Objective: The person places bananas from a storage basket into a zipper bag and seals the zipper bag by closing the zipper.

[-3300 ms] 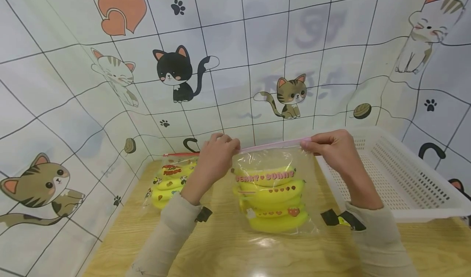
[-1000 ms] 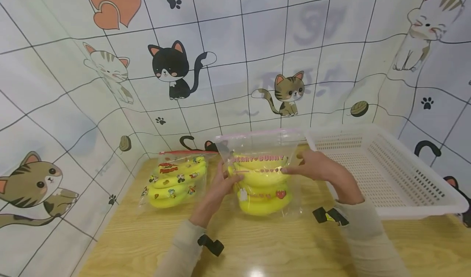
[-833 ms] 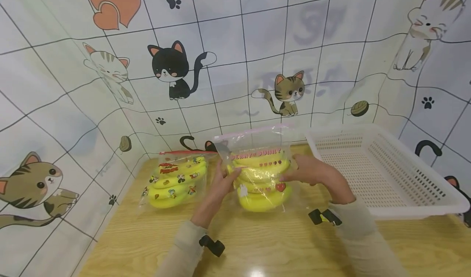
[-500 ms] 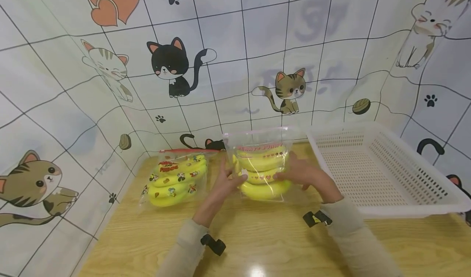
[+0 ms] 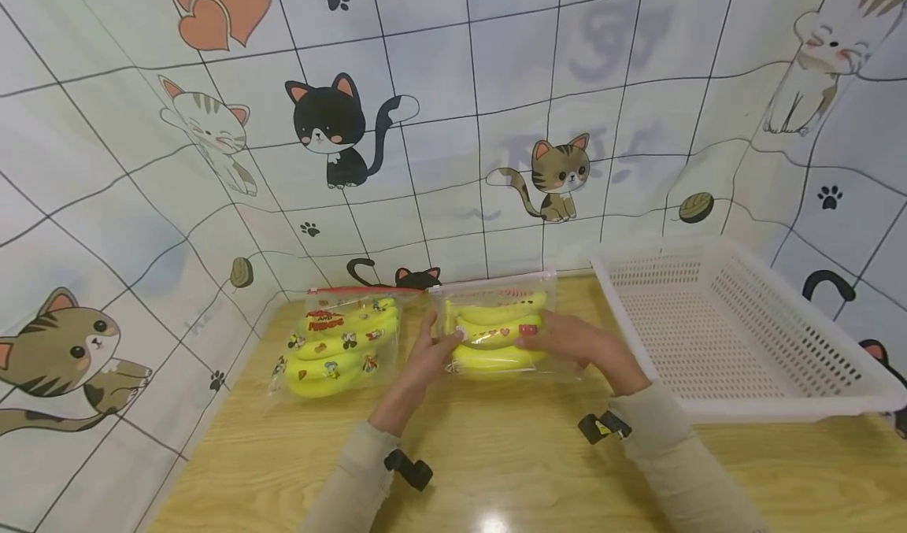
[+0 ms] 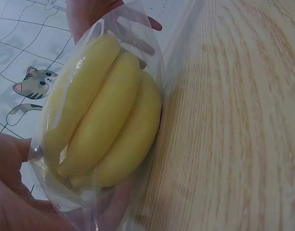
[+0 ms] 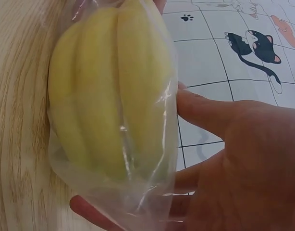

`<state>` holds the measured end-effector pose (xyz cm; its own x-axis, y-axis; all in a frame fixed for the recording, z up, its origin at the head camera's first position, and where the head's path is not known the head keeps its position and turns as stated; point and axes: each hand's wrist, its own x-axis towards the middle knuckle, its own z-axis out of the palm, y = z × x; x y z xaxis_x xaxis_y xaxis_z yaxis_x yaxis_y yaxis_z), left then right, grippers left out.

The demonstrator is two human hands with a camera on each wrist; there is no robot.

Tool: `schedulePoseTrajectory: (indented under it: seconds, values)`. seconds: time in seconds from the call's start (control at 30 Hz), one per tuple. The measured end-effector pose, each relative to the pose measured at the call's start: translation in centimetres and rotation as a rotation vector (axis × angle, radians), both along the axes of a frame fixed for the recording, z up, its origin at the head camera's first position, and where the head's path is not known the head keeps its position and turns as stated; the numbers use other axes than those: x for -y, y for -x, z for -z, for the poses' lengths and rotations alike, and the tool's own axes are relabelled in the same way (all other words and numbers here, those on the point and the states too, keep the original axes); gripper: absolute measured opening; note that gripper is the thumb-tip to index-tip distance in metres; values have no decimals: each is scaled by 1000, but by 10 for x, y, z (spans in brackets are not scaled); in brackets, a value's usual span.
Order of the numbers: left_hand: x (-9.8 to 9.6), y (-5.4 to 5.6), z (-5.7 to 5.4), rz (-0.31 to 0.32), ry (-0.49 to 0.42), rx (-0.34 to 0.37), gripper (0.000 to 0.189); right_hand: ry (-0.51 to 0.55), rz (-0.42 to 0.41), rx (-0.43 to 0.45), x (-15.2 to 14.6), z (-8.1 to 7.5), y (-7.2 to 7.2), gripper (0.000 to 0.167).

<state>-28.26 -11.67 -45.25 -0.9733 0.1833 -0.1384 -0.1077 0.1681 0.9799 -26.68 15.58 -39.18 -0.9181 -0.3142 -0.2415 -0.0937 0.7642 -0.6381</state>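
Observation:
A clear zip bag [image 5: 492, 287] with a pink top edge holds several yellow bananas [image 5: 496, 356]. It lies leaning back on the table, close to the wall. My left hand [image 5: 428, 352] grips its left side, thumb on the printed front. From the right, my right hand [image 5: 577, 340] holds the opposite side with the thumb over the front. In the left wrist view the bananas [image 6: 99, 115] show through the plastic at the bag's lower side, right at the wood. The right wrist view has my right thumb [image 7: 200, 108] on the bag and the fingers partly behind it.
Left of my hands lies a second zip bag of bananas [image 5: 340, 352] with a red top edge. A white perforated plastic basket [image 5: 751, 336] stands at the right. Behind the wooden table [image 5: 496, 454] hangs a cat-print wall covering [image 5: 453, 123].
Earlier, my hands pinched the pink edge at the top. They have since come down to the bag's sides, and the bag has tipped back and sunk lower onto the table.

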Motion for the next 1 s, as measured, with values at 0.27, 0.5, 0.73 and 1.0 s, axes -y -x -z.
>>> schedulePoseTrajectory:
  seconds: [0.27, 0.5, 0.73, 1.0]
  values:
    - [4, -6, 9, -7, 56, 8, 88, -5, 1, -8, 4, 11, -2, 99]
    - [4, -11, 10, -18, 40, 17, 86, -17, 4, -13, 7, 12, -9, 99]
    - [-1, -11, 4, -51, 37, 37, 98, -31, -33, -35, 4, 8, -11, 91]
    - [0, -24, -31, -93, 106, -52, 90, -160, -44, -189, 1, -10, -18, 81]
